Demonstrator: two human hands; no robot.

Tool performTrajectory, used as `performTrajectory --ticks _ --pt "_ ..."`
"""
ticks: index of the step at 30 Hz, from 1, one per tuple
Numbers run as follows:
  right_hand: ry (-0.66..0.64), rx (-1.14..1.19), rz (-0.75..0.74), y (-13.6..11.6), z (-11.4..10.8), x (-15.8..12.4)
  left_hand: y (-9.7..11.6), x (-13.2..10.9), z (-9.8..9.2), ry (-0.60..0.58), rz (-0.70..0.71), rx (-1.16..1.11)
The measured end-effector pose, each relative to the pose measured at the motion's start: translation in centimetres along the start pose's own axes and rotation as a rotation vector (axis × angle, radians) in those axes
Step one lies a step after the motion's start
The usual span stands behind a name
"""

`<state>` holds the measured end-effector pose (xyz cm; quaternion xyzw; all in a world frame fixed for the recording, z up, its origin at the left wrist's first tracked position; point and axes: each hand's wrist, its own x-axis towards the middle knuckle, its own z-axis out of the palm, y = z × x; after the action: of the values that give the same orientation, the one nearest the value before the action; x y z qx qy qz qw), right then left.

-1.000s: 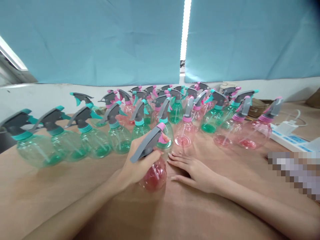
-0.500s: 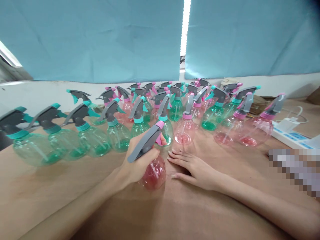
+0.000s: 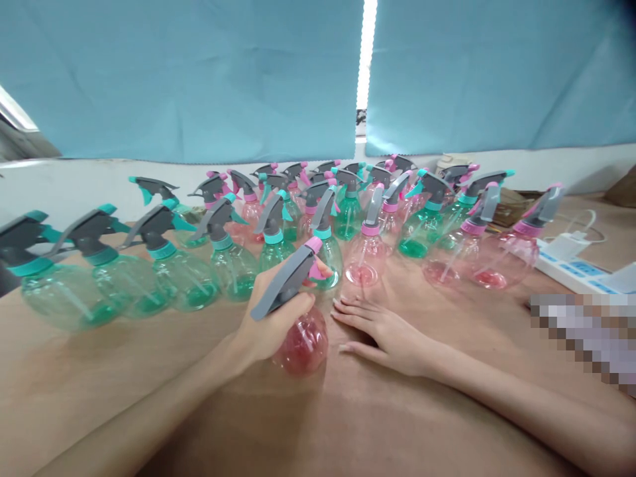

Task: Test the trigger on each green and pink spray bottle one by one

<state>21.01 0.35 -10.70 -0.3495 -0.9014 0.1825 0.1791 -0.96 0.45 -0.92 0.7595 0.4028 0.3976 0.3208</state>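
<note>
My left hand (image 3: 271, 321) is wrapped round the neck of a pink spray bottle (image 3: 304, 341) with a grey head and pink nozzle. A finger rests at its pink trigger. The bottle is near the middle of the wooden table (image 3: 377, 424), its head tilted up to the right. Just right of it, my right hand (image 3: 382, 331) lies flat on the tabletop, fingers stretched out and holding nothing. Beyond my hands stand a pink spray bottle (image 3: 365, 258) and a green spray bottle (image 3: 328, 255), the green one partly covered by my left fingers.
A row of green spray bottles (image 3: 186, 278) stands on the left, with several more green and pink ones behind. Two pink spray bottles (image 3: 501, 258) stand on the right, near a white power strip (image 3: 571, 265) with a plugged-in charger. Blue curtains (image 3: 199, 79) hang behind.
The whole view has shifted very slightly. My left hand keeps its hold on the pink spray bottle, and my right hand stays flat on the table.
</note>
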Motion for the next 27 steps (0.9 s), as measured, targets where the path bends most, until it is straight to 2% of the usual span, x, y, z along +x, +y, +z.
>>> performTrajectory --ticks 4,10,17,27 --pt "0.005 0.009 0.001 0.0 0.0 0.0 -0.5 -0.1 0.2 0.087 -0.047 -0.053" --pt "0.011 0.023 0.0 0.0 0.1 0.0 -0.2 -0.3 0.2 0.085 -0.067 -0.017" --pt "0.018 0.02 -0.005 0.0 0.1 0.0 0.6 -0.5 0.5 0.158 -0.124 -0.075" --pt "0.001 0.009 0.002 0.0 0.0 0.1 0.3 -0.2 0.3 0.121 -0.114 -0.043"
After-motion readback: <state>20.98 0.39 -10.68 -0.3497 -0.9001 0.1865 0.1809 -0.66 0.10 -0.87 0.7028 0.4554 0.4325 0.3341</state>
